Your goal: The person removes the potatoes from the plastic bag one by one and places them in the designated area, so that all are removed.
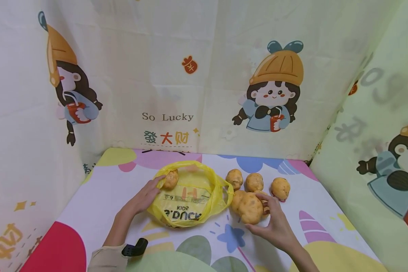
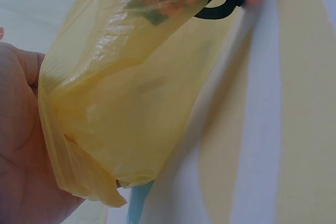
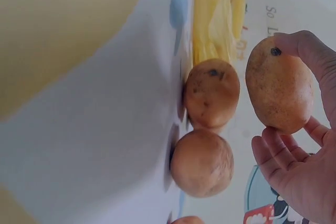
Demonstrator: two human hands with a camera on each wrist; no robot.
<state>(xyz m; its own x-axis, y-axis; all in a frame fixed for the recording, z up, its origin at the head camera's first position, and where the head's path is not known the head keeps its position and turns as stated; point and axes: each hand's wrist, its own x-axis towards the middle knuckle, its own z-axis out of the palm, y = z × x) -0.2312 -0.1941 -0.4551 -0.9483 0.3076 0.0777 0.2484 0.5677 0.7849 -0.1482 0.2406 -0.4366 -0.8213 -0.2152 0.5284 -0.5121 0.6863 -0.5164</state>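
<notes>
My right hand pinches a potato between thumb and fingers. In the right wrist view that potato is lifted off the table, with two more potatoes standing beyond it. My left hand grips the left rim of a yellow plastic bag, whose mouth gapes toward the head camera. One potato lies inside the bag by the left fingers. Across the left wrist view, the bag's thin film hides most of the left fingers.
Right of the bag, several loose potatoes sit on the table, including one at the back, another beside it and one farther right. A patterned cloth covers the table. Printed curtains enclose its back and sides.
</notes>
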